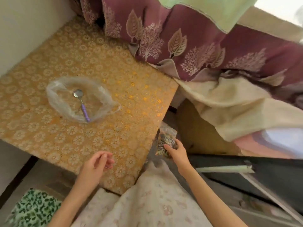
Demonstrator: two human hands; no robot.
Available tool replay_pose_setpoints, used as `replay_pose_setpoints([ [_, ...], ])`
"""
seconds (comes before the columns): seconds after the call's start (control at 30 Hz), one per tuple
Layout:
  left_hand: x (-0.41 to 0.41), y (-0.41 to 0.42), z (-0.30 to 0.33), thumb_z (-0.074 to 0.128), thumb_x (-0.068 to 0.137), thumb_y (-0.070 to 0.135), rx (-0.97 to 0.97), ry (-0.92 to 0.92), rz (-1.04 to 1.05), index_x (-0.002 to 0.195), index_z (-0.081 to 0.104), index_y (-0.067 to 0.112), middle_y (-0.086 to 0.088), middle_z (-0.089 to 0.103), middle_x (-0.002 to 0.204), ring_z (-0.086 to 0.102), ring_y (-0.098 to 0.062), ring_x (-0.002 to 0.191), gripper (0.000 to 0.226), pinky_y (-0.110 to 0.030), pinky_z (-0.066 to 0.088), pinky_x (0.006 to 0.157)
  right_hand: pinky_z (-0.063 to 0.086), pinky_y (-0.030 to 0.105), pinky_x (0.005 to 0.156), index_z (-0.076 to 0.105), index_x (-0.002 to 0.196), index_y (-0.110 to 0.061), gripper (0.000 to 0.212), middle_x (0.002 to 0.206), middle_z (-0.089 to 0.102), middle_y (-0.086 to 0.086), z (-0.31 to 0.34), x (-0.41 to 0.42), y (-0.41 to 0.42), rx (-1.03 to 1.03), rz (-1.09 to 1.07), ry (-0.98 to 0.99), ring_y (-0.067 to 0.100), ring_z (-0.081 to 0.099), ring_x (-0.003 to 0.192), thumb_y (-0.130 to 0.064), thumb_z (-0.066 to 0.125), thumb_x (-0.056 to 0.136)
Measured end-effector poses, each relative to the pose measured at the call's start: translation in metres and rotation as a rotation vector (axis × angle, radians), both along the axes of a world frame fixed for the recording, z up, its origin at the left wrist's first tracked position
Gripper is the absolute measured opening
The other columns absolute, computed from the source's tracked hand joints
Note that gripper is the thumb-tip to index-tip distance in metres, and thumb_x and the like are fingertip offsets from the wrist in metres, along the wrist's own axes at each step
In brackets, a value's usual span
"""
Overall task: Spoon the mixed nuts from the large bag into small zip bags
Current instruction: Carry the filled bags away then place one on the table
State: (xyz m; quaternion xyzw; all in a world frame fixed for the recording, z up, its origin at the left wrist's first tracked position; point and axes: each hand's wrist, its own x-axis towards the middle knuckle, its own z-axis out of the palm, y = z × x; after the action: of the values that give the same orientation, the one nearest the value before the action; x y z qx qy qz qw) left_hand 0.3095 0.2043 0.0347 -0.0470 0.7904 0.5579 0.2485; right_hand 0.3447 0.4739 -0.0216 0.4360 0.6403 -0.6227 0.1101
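Looks like we're nearly done: large bag lies flat on the table, seemingly empty, spoon resting on it. Our right hand grips a filled small zip bag off the table's edge; left hand hangs loose, holding nothing

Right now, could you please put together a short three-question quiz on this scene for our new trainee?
1. True or false: the spoon lies on the large clear bag on the yellow table.
2. Which of the hands holds the small bag of nuts: A) the left hand, B) the right hand, C) both?
3. Fill in: the spoon's handle is ____ in colour.

Key:
1. True; nobody is touching the spoon.
2. B; the small bag is held beyond the table's right edge, while the left hand holds nothing, its fingers loosely curled.
3. Purple.
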Motion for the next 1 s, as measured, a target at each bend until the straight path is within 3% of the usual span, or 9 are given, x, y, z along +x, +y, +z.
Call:
replay_pose_setpoints([
  [0.2,0.014,-0.004,-0.001,0.044,0.093,0.004,-0.015,0.002,-0.309,0.088,0.059,0.017,-0.011,0.064,0.084,0.061,-0.023,0.079,0.021,-0.011,0.051,0.06,0.05,0.044,0.094,0.043,0.138,-0.014,0.055,0.123,0.061,0.007,0.025,0.132,-0.016,-0.133,-0.533,0.132,0.024,0.062,0.109,-0.011,0.065,0.087],
  [0.43,0.058,0.052,0.0,0.041,0.095,0.005,0.035,0.025,-0.613,0.096,0.062,0.003,-0.017,0.066,0.084,0.062,-0.029,0.079,0.02,-0.014,0.051,0.058,0.053,0.025,0.059,0.057,0.122,-0.014,0.034,0.103,0.069,0.006,0.046,0.271,-0.043,-0.24,-1.126,0.352,0.016,0.066,0.084,-0.007,0.055,0.088],
  [0.6,0.116,0.113,0.007,0.039,0.096,0.004,0.067,0.053,-0.869,0.095,0.06,-0.004,-0.027,0.064,0.084,0.06,-0.033,0.076,0.022,-0.015,0.05,0.058,0.047,0.04,0.074,0.062,0.106,-0.011,0.024,0.094,0.069,0.011,0.058,0.366,-0.067,-0.237,-1.448,0.529,0.021,0.065,0.079,-0.002,0.048,0.088],
  [0.8,0.218,0.184,0.014,0.04,0.096,0.002,0.07,0.125,-1.17,0.09,0.06,-0.001,-0.016,0.063,0.073,0.059,-0.004,0.057,0.021,-0.01,0.047,0.055,0.045,0.035,0.066,0.06,0.097,-0.009,0.021,0.078,0.071,0.007,0.063,0.484,-0.087,-0.218,-1.759,0.635,0.017,0.066,0.067,0.0,0.043,0.089],
  [1.0,0.357,0.242,0.012,0.039,0.097,0.0,0.099,0.169,-1.338,0.092,0.06,-0.002,-0.015,0.064,0.077,0.058,-0.004,0.056,0.021,-0.016,0.047,0.057,0.05,0.027,0.062,0.062,0.095,-0.011,0.023,0.077,0.072,0.002,0.062,0.594,-0.094,-0.141,-1.933,0.649,0.014,0.066,0.069,-0.002,0.042,0.089],
])
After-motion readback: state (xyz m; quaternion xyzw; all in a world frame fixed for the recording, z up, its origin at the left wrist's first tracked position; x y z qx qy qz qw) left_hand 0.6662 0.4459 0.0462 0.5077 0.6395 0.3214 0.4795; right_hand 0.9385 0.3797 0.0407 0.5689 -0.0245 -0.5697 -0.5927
